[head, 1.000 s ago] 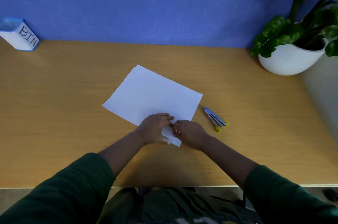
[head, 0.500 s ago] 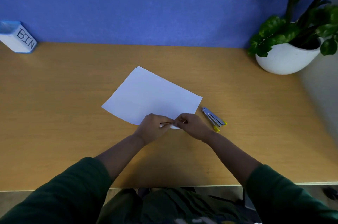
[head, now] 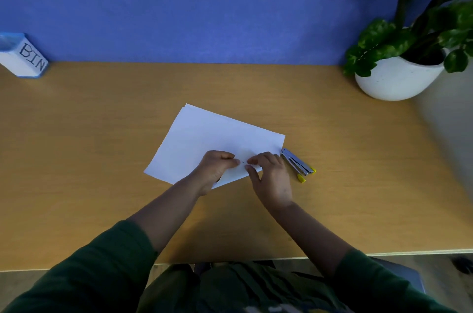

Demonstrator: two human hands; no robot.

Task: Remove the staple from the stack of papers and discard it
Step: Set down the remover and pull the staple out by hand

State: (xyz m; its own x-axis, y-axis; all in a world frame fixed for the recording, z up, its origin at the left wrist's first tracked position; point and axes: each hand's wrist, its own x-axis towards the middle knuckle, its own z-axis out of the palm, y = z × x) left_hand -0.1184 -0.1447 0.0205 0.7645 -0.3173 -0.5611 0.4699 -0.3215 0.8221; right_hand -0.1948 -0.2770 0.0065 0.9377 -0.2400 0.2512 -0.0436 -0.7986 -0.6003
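A white stack of papers (head: 210,138) lies tilted in the middle of the wooden desk (head: 102,159). My left hand (head: 217,169) pinches its near corner with curled fingers. My right hand (head: 271,177) pinches the same corner from the right, thumb and fingertips curled on the paper edge. Between the two sets of fingertips a tiny dark mark (head: 242,161) shows, possibly the staple; too small to be sure. A metal staple remover (head: 298,165) with yellow tips lies just right of my right hand.
A white and blue box labelled BIN (head: 24,56) stands at the far left against the blue wall. A potted plant in a white pot (head: 399,77) occupies the far right corner. The desk's front edge runs near my body.
The near corner of the papers has been folded and handled; both hands shifted slightly away from me and now pinch the corner apart, with a small gap between the fingertips.
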